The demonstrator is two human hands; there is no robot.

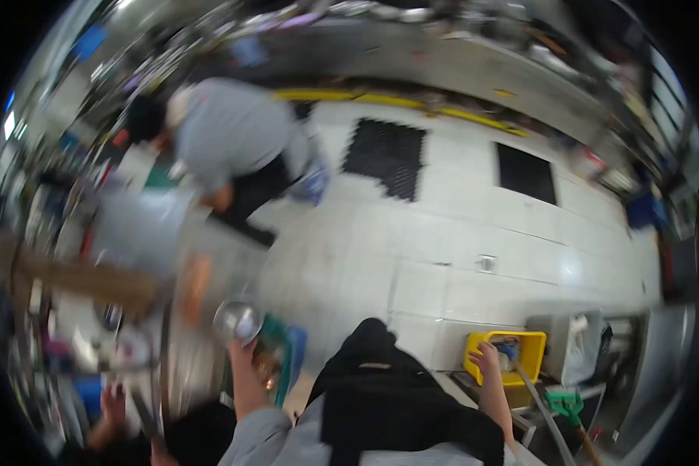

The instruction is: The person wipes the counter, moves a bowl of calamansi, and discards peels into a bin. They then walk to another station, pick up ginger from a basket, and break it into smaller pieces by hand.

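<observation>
The left hand (241,352) is clamped on the metal bowl (238,319), just beside the green bin (290,356). The bowl looks light, stiff, perhaps slippery (steel, probably), best held by its rim; the right hand (485,360), well right of the bin, has fingers apart.

bowl (237,321): silver | bin (537,357): yellow | apron (377,419): black | sleeve (260,437): grey | floor (458,241): white, tiled | mats (384,151): black

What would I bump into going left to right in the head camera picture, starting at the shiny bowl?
Shiny metal bowl → jagged-edged black floor mat → yellow bin → grey bin.
</observation>
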